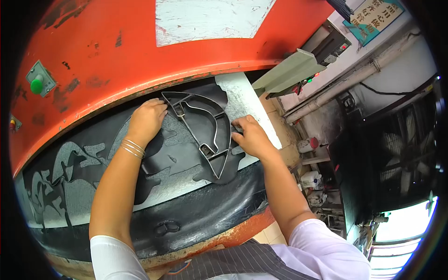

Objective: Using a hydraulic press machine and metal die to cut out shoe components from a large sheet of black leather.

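Note:
A steel-strip cutting die (186,126), curved outside with an inner cutout, lies on a black sheet (219,95) of flexible material. My left hand (148,120) is at the die's upper left corner, fingers bent against its edge. On the opposite side, my right hand (252,135) rests at the outer curved edge, fingers bent and thumb a little apart from them. Both sets of fingertips seem to touch the die; their exact contact is partly hidden. Left of the die, the sheet is cut through with shaped openings, and the pale board (84,198) shows through.
An orange machine body (140,60) with a green push button (36,86) rises just beyond the board. Along the near side runs a black padded edge (200,224). To the right are a grey plate (294,70), a dark fan (396,144) and shelving with containers (311,179).

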Tool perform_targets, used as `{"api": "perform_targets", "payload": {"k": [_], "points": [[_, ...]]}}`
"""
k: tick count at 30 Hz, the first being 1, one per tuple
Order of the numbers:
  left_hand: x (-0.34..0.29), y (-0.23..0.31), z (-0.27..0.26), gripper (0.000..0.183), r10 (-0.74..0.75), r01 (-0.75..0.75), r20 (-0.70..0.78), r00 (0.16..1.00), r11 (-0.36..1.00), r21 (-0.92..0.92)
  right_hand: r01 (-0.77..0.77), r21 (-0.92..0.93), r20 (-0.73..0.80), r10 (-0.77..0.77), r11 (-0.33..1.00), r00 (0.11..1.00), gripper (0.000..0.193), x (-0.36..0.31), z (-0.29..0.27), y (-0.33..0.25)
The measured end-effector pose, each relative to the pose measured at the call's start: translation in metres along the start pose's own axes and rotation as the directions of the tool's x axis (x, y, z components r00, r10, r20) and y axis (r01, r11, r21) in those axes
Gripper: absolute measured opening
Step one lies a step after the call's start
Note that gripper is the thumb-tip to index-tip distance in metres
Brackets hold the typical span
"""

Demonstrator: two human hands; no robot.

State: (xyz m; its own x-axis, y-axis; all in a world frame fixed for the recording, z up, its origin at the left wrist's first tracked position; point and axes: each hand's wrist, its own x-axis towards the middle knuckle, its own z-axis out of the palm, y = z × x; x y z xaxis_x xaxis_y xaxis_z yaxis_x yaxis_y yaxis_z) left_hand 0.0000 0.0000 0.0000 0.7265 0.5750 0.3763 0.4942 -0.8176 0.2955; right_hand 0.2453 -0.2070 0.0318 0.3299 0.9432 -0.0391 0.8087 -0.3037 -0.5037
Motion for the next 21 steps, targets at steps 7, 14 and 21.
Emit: {"api": "perform_targets", "payload": {"k": [7,14,21], "points": [[0.001,-0.005,0.005,0.016,0.087,-0.09,-0.155,0.984,0.996,-0.012,0.006,0.029,-0.076,-0.004,1.0,0.997,0.014,0.012,0.004,-0.004],[0.019,-0.004,0.013,0.014,0.022,-0.021,-0.139,0.99,1.0,0.014,0.042,-0.031,-0.3,-0.049,0.999,0.953,0.018,0.029,0.005,0.01],[0.009,0.0,0.01,0.024,-0.151,0.113,-0.126,0.98,0.958,-0.264,0.327,-0.005,0.005,-0.327,0.945,0.945,0.098,-0.051,0.007,-0.01]]}}
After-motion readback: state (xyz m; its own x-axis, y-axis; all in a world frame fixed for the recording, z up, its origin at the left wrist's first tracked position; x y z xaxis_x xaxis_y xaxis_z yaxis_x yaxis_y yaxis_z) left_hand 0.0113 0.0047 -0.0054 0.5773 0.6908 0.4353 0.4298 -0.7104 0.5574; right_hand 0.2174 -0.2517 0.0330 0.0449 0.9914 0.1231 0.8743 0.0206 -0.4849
